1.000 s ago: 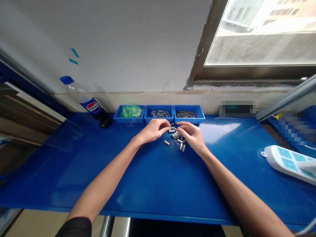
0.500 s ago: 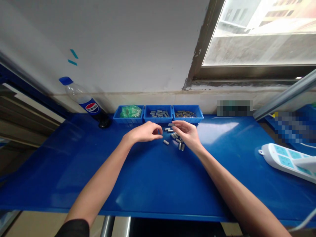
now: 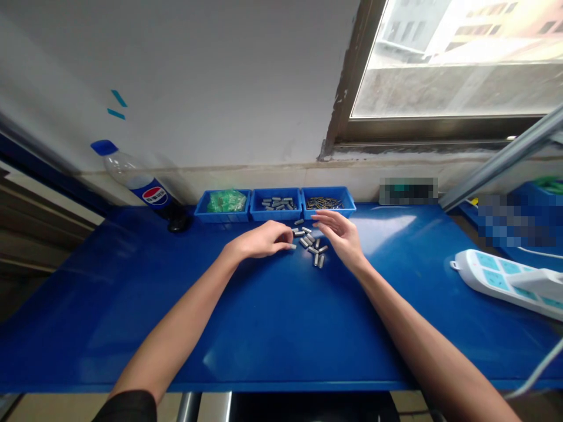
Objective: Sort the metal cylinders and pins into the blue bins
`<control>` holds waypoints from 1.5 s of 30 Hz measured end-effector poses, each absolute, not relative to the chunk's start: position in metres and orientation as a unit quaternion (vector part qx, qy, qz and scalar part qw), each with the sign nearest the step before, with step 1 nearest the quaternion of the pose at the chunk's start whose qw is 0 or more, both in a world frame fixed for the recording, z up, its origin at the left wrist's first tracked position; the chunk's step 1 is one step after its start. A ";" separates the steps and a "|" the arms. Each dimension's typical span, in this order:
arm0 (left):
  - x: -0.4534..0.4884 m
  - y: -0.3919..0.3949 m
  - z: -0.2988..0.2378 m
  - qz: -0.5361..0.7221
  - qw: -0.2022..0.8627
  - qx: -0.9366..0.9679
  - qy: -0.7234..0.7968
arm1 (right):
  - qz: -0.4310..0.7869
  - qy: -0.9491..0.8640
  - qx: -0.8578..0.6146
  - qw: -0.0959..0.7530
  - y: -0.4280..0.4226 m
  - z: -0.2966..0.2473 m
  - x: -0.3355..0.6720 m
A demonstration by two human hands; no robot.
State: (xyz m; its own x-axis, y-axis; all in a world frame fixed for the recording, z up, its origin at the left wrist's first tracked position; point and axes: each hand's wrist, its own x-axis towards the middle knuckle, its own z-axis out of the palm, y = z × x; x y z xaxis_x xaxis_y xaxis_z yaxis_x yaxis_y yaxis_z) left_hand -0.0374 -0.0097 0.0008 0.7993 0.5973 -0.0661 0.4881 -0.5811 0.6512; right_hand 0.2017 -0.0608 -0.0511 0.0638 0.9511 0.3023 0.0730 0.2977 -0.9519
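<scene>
Several small grey metal pieces [image 3: 309,243] lie scattered on the blue table [image 3: 281,316], just in front of three small blue bins. My left hand [image 3: 263,241] rests on the table at the left edge of the pile, fingers curled, fingertips touching one grey piece. My right hand [image 3: 341,235] hovers over the right side of the pile with fingers loosely spread and nothing visible in them. The bins hold green parts [image 3: 225,201], grey pieces [image 3: 277,203] and thin dark pins [image 3: 325,203].
A cola bottle [image 3: 141,187] leans by the wall at the back left. A white power strip [image 3: 505,281] with a cable lies at the right. A window fills the upper right, a metal rail [image 3: 501,158] slants below it.
My left hand has dropped from the top of the pile to the table at its left edge. My right hand has opened and lifted a little. The view has shifted slightly.
</scene>
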 end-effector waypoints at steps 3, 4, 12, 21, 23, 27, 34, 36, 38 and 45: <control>-0.037 -0.005 0.001 0.169 0.425 0.823 0.337 | 0.367 -0.570 -0.464 0.570 -0.061 -0.050 0.206; -0.036 -0.004 0.000 0.202 0.453 0.796 0.347 | 0.369 -0.570 -0.466 0.567 -0.062 -0.049 0.206; -0.027 -0.008 -0.001 0.314 0.524 0.715 0.339 | 0.451 -0.564 -0.444 0.532 -0.069 -0.041 0.199; -0.031 -0.011 0.005 0.346 0.513 0.674 0.404 | 0.423 -0.548 -0.476 0.542 -0.068 -0.047 0.197; -0.037 -0.005 0.004 0.390 0.482 0.659 0.427 | 0.414 -0.547 -0.483 0.545 -0.067 -0.049 0.199; -0.047 0.007 0.001 0.482 0.418 0.634 0.436 | 0.369 -0.571 -0.496 0.540 -0.065 -0.056 0.202; -0.036 -0.003 -0.003 0.383 0.303 0.767 0.415 | 0.335 -0.559 -0.525 0.548 -0.063 -0.063 0.203; -0.030 -0.008 -0.010 0.313 0.263 0.819 0.401 | 0.350 -0.551 -0.520 0.552 -0.063 -0.062 0.203; -0.025 -0.010 -0.020 0.263 0.226 0.853 0.391 | 0.354 -0.552 -0.516 0.551 -0.064 -0.060 0.201; -0.019 -0.013 -0.051 0.301 0.241 0.831 0.402 | 0.363 -0.551 -0.520 0.542 -0.065 -0.059 0.200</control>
State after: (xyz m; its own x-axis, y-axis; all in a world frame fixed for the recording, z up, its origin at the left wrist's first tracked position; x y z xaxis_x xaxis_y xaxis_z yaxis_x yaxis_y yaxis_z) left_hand -0.0191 -0.0126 -0.0510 0.4965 0.8122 0.3064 0.5221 -0.5614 0.6421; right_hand 0.1995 -0.0653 -0.0592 0.1291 0.9670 0.2197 0.1797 0.1950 -0.9642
